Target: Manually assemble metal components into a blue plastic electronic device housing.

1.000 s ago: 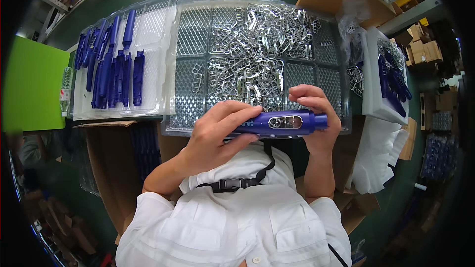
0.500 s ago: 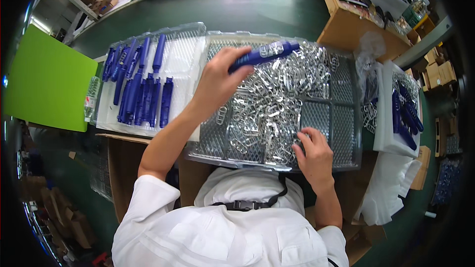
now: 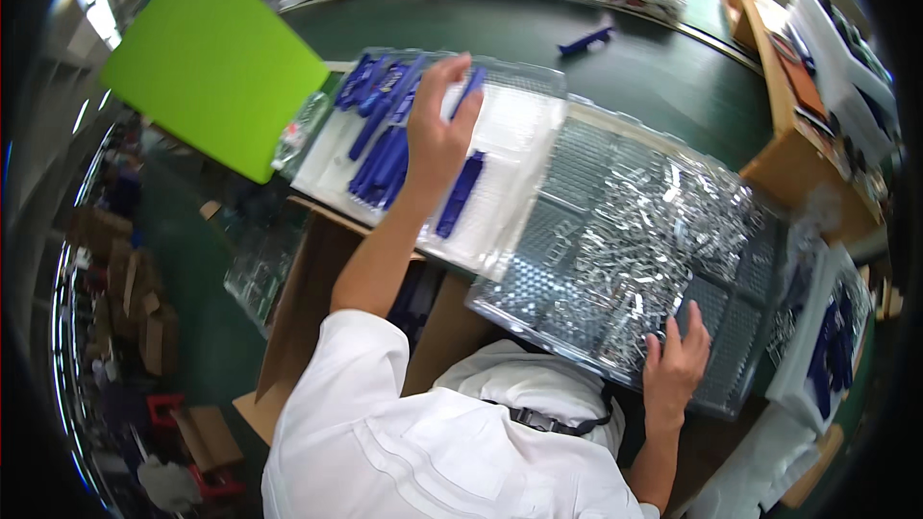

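My left hand point(image 3: 440, 139) hovers over the white-lined tray point(image 3: 510, 135), thumb and fingers apart. A single blue plastic piece point(image 3: 471, 86) lies between its thumb and forefinger, and I see no firm hold on it. Several more long blue pieces point(image 3: 380, 163) fill that tray's left side. At the right, my right hand point(image 3: 677, 365) rests by the lower part of the clear compartment tray point(image 3: 567, 149), fingers spread and holding nothing visible. Beside it spreads a heap of small shiny metal clips point(image 3: 654, 231). One blue piece point(image 3: 585, 40) lies alone on the green table beyond the trays.
A bright green board point(image 3: 216, 67) stands at the left, with a clear plastic bottle point(image 3: 298, 135) beside the tray. To the right are a wooden shelf box point(image 3: 812, 154) and a white foam box point(image 3: 798, 346) holding blue pieces. Cardboard point(image 3: 312, 303) sits below the trays.
My left hand has let go of the blue piece, now on the far table, and moved left over the white-lined tray. The whole view has turned and shifted.
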The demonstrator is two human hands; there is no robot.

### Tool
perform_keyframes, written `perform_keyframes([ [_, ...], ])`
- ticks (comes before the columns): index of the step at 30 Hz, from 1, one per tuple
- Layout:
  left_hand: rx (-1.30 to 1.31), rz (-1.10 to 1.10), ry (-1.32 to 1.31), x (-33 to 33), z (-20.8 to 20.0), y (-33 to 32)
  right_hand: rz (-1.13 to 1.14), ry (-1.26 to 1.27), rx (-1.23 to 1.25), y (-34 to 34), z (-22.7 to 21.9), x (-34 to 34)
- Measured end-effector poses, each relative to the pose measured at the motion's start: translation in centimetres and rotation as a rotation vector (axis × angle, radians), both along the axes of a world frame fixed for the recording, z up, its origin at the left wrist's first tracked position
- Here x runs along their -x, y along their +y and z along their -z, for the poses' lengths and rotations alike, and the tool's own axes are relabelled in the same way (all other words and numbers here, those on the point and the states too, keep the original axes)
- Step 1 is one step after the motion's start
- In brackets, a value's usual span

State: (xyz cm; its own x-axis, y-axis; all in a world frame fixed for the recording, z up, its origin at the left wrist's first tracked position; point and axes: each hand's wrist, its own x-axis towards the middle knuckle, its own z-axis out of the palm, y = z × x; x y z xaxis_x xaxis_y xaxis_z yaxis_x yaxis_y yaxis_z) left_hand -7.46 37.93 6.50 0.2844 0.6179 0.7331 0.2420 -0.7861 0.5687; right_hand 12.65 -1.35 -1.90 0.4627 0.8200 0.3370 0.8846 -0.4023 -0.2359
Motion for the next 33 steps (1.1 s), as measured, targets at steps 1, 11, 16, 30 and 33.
perform_keyframes([
  [1,0.063,-0.058,-0.067,4.4,0.9,-1.7,-0.005,0.0,0.019,0.4,0.3,0.2],
  [11,0.705,-0.733,0.112,32.5,27.6,-19.3,-0.299,-0.195,0.043,3.4,0.4,0.6],
  [16,0.897,-0.52,0.914,37.2,38.9,-22.8,-0.275,0.006,0.013,4.4,-0.6,-0.6],
  [30,0.869,-0.614,0.642,39.7,42.8,-24.8,-0.198,0.938,-0.087,3.3,-2.9,-1.1],
  [33,0.88,-0.729,0.466,39.8,39.8,-24.6,-0.203,1.026,-0.151,2.8,-3.3,-2.0],
])
